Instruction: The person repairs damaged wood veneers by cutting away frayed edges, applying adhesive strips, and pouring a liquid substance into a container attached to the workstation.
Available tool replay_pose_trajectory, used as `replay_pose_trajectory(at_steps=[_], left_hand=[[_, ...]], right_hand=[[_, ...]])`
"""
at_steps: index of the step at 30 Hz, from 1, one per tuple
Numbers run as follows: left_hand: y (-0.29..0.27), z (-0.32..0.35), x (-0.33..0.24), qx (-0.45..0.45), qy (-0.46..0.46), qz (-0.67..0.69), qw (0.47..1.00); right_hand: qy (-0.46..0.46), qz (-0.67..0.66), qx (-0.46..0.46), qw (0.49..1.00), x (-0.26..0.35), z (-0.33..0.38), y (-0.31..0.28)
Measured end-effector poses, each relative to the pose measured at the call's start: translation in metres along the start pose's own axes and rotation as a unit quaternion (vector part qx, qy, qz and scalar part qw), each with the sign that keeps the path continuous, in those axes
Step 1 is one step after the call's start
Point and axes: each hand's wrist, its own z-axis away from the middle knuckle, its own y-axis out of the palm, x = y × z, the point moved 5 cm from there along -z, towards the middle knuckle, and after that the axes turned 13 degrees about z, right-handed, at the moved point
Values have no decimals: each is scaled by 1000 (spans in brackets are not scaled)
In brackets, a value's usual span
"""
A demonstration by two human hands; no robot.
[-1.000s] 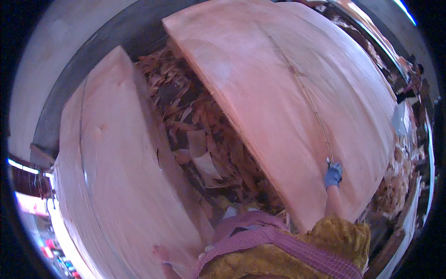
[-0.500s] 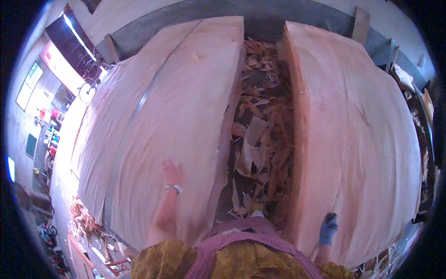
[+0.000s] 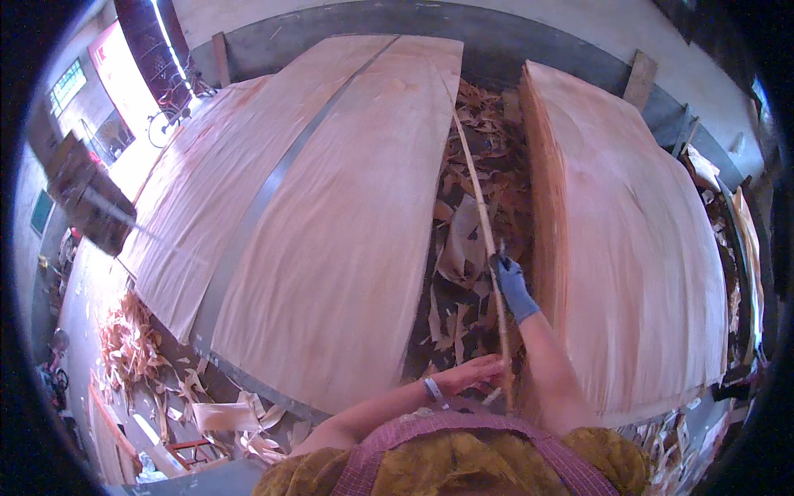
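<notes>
A long, thin, pale wooden strip point(image 3: 473, 169) runs from the far edge of the left stack of veneer sheets point(image 3: 356, 215) down toward my body, over the gap between the two stacks. My right hand point(image 3: 513, 285), in a blue-grey glove with dark fingertips, is closed around the strip near its middle. A small dark tip shows above those fingers, too small to name. My left hand point(image 3: 475, 374), bare with a white wristband, lies close to my waist with fingers stretched out, their tips at the strip's near end. The right stack of veneer sheets point(image 3: 637, 248) stands beside my right forearm.
Torn veneer scraps point(image 3: 463, 240) fill the gap. A dark metal band point(image 3: 273, 178) runs lengthwise along the left stack. A scrap heap point(image 3: 128, 335) lies at left, below a blurred dark brown shape point(image 3: 91, 194). A low grey wall point(image 3: 488, 45) closes the far end.
My left hand has left the left stack's top and come to my waist. My right hand has moved from the right stack to the gap and now grips the strip. The view has shifted.
</notes>
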Motion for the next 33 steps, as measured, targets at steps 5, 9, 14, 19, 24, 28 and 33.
replay_pose_trajectory(at_steps=[5,9,14,19,24,28,33], left_hand=[[-27,31,15,-177,74,-9,981],[-83,75,16,-359,244,-451,780],[-106,109,64,-320,153,-323,877],[-118,189,53,-406,216,-433,775],[-141,325,-16,-541,200,-571,584],[-129,442,-77,-503,323,-678,427],[-260,522,-127,-570,250,-661,420]], right_hand=[[15,-150,-3,989,-33,92,48],[157,-308,115,931,-100,247,95],[206,-410,165,873,-78,349,133],[211,-347,103,908,-76,386,144],[22,-29,-60,998,-132,407,189],[-71,57,30,995,-66,447,319],[-132,97,183,969,-12,497,485]])
